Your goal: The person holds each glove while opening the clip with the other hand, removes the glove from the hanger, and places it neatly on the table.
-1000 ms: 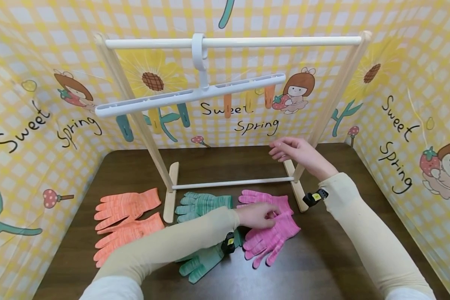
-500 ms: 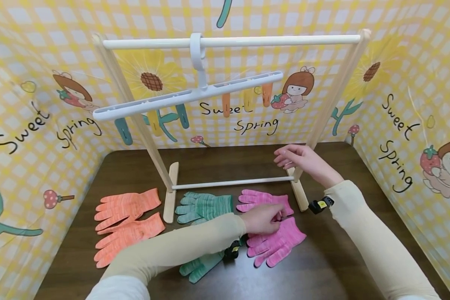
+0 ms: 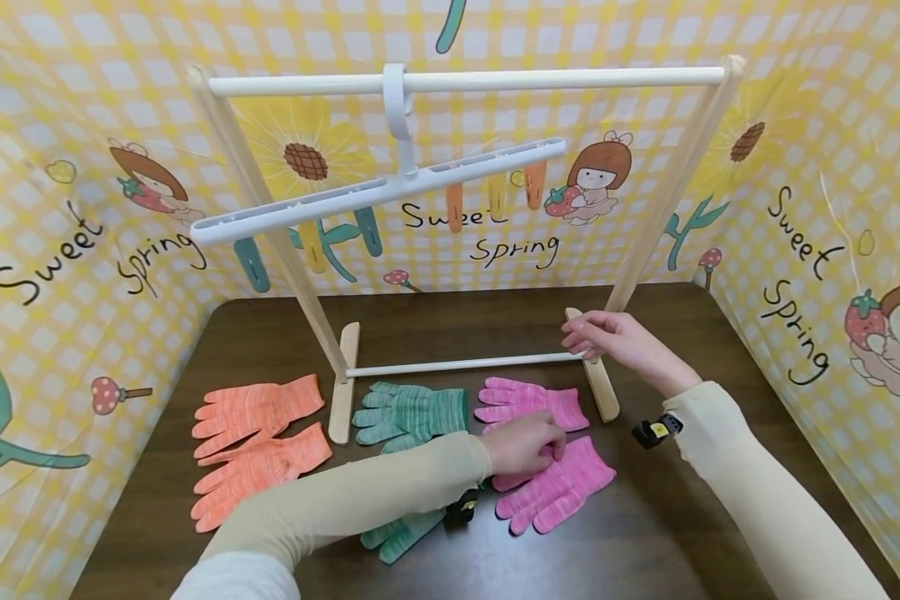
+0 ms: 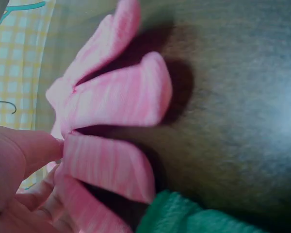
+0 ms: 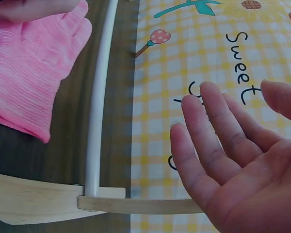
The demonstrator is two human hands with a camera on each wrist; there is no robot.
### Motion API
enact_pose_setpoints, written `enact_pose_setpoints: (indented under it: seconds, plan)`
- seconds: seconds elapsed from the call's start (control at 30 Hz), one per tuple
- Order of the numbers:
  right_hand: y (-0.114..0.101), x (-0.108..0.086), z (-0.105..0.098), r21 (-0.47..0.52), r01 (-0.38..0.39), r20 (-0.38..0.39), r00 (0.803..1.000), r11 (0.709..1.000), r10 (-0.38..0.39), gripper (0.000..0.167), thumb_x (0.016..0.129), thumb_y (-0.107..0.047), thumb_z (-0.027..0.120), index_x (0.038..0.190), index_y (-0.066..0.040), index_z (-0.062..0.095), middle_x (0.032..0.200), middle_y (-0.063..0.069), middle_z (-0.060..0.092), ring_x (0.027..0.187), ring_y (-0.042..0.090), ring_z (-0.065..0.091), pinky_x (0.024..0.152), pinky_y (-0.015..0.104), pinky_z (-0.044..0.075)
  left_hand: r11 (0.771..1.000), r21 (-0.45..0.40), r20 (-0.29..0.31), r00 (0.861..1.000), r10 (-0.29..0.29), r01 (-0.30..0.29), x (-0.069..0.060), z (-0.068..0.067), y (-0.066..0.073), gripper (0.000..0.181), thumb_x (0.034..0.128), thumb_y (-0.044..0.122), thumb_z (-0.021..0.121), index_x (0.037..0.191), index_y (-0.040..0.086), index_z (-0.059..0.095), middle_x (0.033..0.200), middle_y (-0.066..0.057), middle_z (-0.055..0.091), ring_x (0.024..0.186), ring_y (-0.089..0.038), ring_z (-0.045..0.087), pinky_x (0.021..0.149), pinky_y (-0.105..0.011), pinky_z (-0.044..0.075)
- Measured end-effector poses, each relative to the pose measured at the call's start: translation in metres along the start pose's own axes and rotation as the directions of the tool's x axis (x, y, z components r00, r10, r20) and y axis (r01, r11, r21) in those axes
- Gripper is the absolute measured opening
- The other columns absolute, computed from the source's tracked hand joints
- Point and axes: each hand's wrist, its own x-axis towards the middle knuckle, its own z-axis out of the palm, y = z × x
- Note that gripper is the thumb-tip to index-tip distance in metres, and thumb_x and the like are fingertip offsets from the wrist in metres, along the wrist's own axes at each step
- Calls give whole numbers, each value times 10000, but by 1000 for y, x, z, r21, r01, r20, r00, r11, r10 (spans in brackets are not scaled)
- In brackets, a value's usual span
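My left hand (image 3: 528, 446) is over the lower pink glove (image 3: 558, 490), its fingers curled. In the left wrist view the thumb (image 4: 41, 148) and fingers pinch this glove (image 4: 106, 104) near the base of its glove fingers, which point toward me. Just behind it lies the upper pink glove (image 3: 532, 400), partly covered by the hand. My right hand (image 3: 607, 340) hovers by the right foot of the wooden rack, holding nothing; the right wrist view shows its palm (image 5: 262, 179) with the fingers loosely spread.
Two green gloves (image 3: 408, 410) lie under and behind my left forearm, with two orange gloves (image 3: 255, 412) further left. A pale hanger (image 3: 378, 192) with coloured clips (image 3: 453, 208) hangs from the rack's white bar (image 3: 570, 80). Another white rod (image 3: 457, 365) joins the rack's feet.
The lower pink glove has shifted right and now lies apart from the upper one. My left hand moved right, then slightly back left. My right hand has come down and to the right.
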Motion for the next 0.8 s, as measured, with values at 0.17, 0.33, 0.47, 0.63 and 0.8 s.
enact_pose_setpoints:
  seconds: [0.17, 0.33, 0.47, 0.63, 0.8]
  plan:
    - [2, -1, 2, 6, 13, -2, 1000, 1000, -13, 406, 1124, -235, 468, 1320, 91, 611, 1208, 291, 695, 1037, 244, 725, 922, 418, 580, 1000, 16, 14, 1000, 1, -2, 0, 0, -1, 70, 977, 97, 690, 960, 164, 700, 949, 54, 574, 839, -39, 521, 731, -133, 443]
    - [8, 0, 4, 21, 20, 4, 1000, 1000, -20, 387, 1124, -216, 470, 1307, 92, 613, 1166, 250, 718, 984, 176, 730, 885, 344, 586, 999, 35, -7, 1000, 24, -23, 0, 0, -5, 67, 988, 125, 685, 942, 173, 694, 928, 69, 574, 833, -31, 518, 737, -126, 435]
    - [12, 0, 9, 50, 19, 11, 1000, 999, -20, 385, 1122, -215, 474, 1300, 98, 612, 1171, 267, 706, 989, 178, 724, 883, 312, 580, 997, 60, -45, 997, 60, -57, -5, 0, -8, 66, 994, 129, 676, 942, 166, 694, 914, 81, 576, 837, -24, 517, 747, -119, 428]
    - [20, -5, 18, 49, 16, 2, 1000, 999, -16, 381, 1120, -224, 485, 1290, 87, 625, 1166, 239, 715, 1011, 189, 713, 884, 312, 579, 999, 22, -80, 995, 50, -49, -18, -3, -14, 63, 1019, 177, 662, 1023, 157, 722, 959, 83, 625, 855, -30, 549, 788, -135, 466]
    - [28, -12, 27, 38, 7, -29, 1000, 999, -6, 389, 1119, -210, 487, 1295, 114, 611, 1170, 271, 705, 1053, 295, 715, 882, 301, 576, 998, -48, -131, 990, -42, 36, -35, -8, -23, 133, 1026, 233, 666, 1124, 165, 726, 1006, 90, 656, 867, -34, 573, 830, -176, 514]
